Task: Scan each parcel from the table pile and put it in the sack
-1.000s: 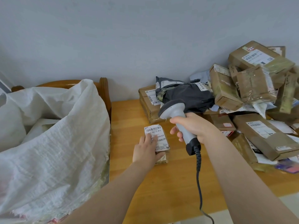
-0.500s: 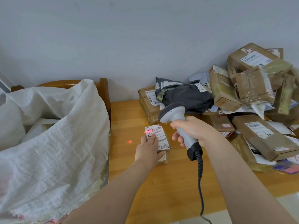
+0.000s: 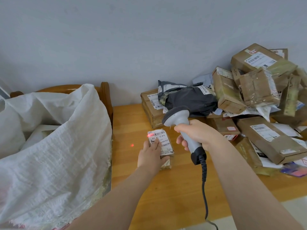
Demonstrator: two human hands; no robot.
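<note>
Scanner in the right hand, a person works at a wooden counter set against a pale wall. The fingers of that hand are curled tight round the grey grip, and the scanner's dark-rimmed head is tipped down toward 10 o'clock. A black cable drops from the butt of the grip and runs off the near counter edge at 6 o'clock. The left hand lies on a small taped parcel just beside the scanner, at 9 o'clock from the right hand. Its fingers are laid straight over the lower part of the white label and its thumb rests at the near right corner. The parcel lies on the counter, apart from the other packages. A red beam glows on the left end of the label's top barcode, and a red dot shows on the bare wood at 9 o'clock from the parcel. The two hands are apart, with the parcel's right edge between them. The pile of brown boxes and paper envelopes fills the 2 o'clock corner, with a dark mailer bag lying over the boxes at its left end, behind the scanner head. The white woven sack stands open at 9 o'clock, touching the counter's left edge, draped over a wooden chair whose back shows at 11 o'clock
</note>
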